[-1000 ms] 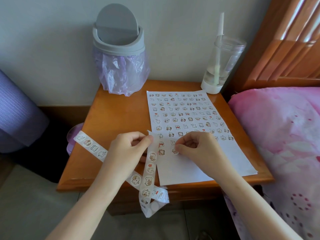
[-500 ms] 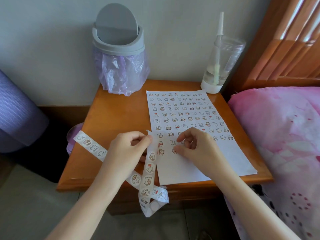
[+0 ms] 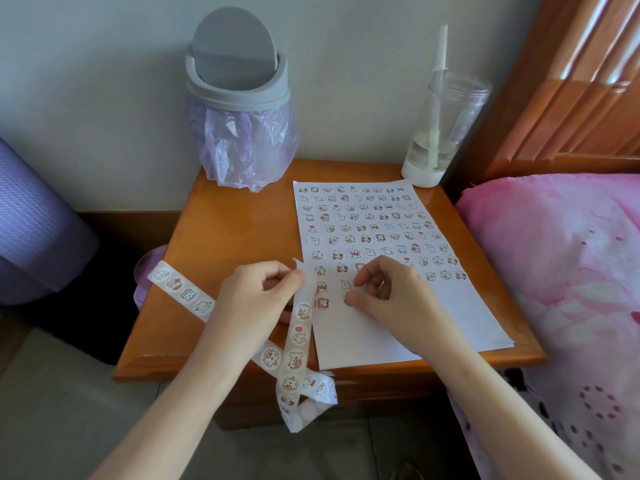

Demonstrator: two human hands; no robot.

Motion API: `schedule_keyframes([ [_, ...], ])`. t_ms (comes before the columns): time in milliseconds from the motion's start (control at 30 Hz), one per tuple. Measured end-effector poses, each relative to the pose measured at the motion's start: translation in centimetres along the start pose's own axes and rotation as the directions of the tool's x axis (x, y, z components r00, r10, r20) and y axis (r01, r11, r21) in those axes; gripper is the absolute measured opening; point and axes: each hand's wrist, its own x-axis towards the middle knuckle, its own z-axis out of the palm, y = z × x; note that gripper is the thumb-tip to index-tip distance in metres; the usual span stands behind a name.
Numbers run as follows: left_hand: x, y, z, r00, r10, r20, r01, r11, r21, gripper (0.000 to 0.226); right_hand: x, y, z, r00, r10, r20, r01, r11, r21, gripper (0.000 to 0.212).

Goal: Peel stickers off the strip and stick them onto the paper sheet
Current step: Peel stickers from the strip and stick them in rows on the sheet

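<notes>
A white paper sheet (image 3: 398,334) lies on the wooden nightstand (image 3: 228,233), its upper part filled with rows of small animal stickers. My left hand (image 3: 256,299) pinches the top end of a long white sticker strip (image 3: 299,344) just left of the sheet; the strip loops down past the front edge and comes back up to the left. My right hand (image 3: 391,296) rests on the sheet with fingers curled, its thumb tip on a red-marked sticker (image 3: 347,301) in the newest row. Whether that sticker is fully stuck down is hidden by the thumb.
A grey swing-lid bin (image 3: 239,98) with a purple liner stands at the back left of the nightstand. A clear tumbler (image 3: 440,133) with a straw stands at the back right. A pink bedspread (image 3: 561,271) lies to the right, a purple rolled mat (image 3: 31,223) to the left.
My right hand's fingers have lifted and curled back from the sheet, leaving the thumb tip down on the sticker. My left hand and the strip have stayed put.
</notes>
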Motion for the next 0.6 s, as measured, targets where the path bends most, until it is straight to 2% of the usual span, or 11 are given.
schedule_keyframes([
  [133, 0.0, -0.1, -0.1, 1.000, -0.007, 0.022, 0.008, 1.000, -0.018, 0.021, 0.0, 0.1, 0.0, 1.000, -0.001, -0.029, 0.000, 1.000, -0.011, 0.006],
  [233, -0.3, 0.4, -0.6, 0.997, -0.027, 0.067, 0.039, 0.981, -0.189, 0.021, -0.2, -0.3, 0.1, 0.995, -0.025, -0.099, 0.031, 0.997, 0.066, 0.008],
  [333, -0.7, 1.1, -1.1, 1.000, 0.023, -0.004, -0.024, 0.951, -0.309, 0.018, -0.7, -1.7, 0.4, 0.980, -0.118, -0.163, 0.142, 0.979, 0.146, 0.010],
  [433, -0.8, 1.3, -1.0, 0.990, 0.090, -0.106, -0.116, 0.956, -0.270, 0.018, -1.5, -3.1, 0.9, 0.972, -0.194, -0.134, 0.226, 0.930, 0.290, 0.011],
  [600, -0.9, 1.3, -0.7, 0.972, 0.154, -0.180, -0.189, 0.962, -0.198, 0.017, -2.5, -4.2, 1.4, 0.964, -0.241, -0.113, 0.266, 0.882, 0.389, 0.017],
])
